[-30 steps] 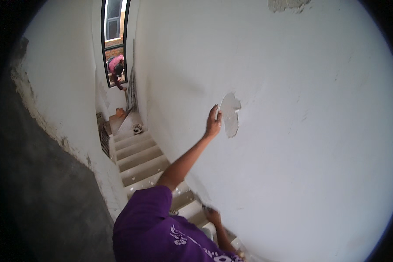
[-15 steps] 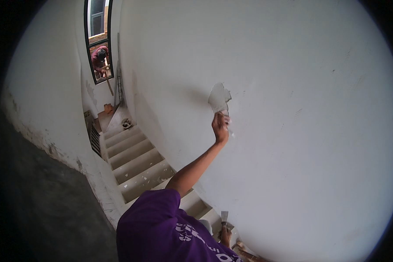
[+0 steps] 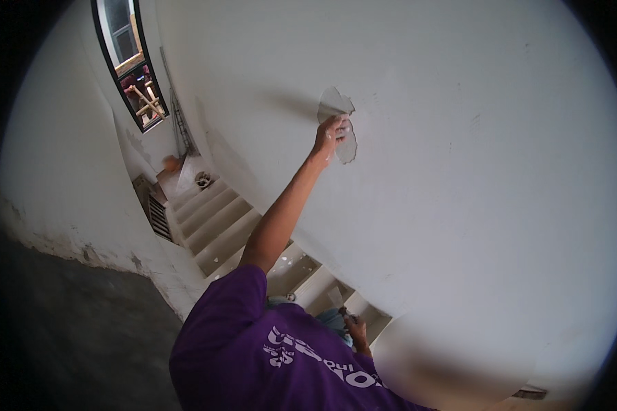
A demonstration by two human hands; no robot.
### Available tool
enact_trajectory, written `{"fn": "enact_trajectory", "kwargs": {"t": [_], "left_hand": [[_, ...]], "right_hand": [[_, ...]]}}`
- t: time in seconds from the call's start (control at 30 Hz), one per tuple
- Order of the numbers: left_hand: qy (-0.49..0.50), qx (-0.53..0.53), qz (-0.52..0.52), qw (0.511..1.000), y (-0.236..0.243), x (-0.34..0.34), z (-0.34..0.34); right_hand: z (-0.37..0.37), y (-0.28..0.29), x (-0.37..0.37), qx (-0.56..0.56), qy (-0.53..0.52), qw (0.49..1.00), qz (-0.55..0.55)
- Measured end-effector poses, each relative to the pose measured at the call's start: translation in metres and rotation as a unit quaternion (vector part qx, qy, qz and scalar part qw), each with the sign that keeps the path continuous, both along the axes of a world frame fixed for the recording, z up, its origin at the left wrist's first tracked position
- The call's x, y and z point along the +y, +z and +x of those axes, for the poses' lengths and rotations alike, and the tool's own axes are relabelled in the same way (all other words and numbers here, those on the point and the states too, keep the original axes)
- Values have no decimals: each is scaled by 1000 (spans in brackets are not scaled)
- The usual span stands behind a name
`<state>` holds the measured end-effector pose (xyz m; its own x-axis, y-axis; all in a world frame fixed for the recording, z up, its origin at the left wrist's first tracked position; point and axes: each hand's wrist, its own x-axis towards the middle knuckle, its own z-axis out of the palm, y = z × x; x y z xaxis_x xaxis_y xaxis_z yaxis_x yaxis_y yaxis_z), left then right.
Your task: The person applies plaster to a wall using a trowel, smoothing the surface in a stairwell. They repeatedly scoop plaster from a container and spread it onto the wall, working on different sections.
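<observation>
My left arm stretches up to the white wall, its hand closed over the middle of an irregular grey patch. The fingers are bent together against the wall. A thin straight edge shows just above them, but what they grip is too small to make out. Low in front of my purple shirt, my right hand is wrapped round the handle of a putty knife. Its flat blade points upward, away from the wall patch and above the stair treads.
Pale stairs spotted with white flakes descend to the far left along the wall. A small bucket-like container stands near their foot. Beyond a narrow black-framed window, another person is partly visible. A blurred tan shape fills the lower right.
My view has tilted. My left hand has gone from the patch's lower end up to its middle, uncovering the lower part. The putty knife remains in my right hand. A blurred tan shape has appeared.
</observation>
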<state>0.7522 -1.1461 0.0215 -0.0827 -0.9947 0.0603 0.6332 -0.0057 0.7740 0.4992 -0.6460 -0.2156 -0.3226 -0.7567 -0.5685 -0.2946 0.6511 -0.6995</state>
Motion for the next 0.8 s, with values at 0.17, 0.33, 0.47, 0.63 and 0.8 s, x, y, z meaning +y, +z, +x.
{"fn": "enact_trajectory", "kwargs": {"t": [0.17, 0.33, 0.47, 0.63, 0.8], "left_hand": [[-8, -58, -40, 997, 8, 1, 17], [-60, -36, -58, 996, 15, 3, 21], [-72, -21, -93, 993, 7, 0, 19], [-38, -150, -254, 955, -24, -14, 24], [346, -408, -535, 654, -88, -24, 12]], "right_hand": [[3, -29, 5, -63, -79, 995, -17], [19, -44, 15, -107, -247, 962, -37], [13, -90, 39, -101, -267, 958, -38], [28, -163, 62, -73, -347, 932, -67], [93, -212, 73, -129, -492, 852, -126]]}}
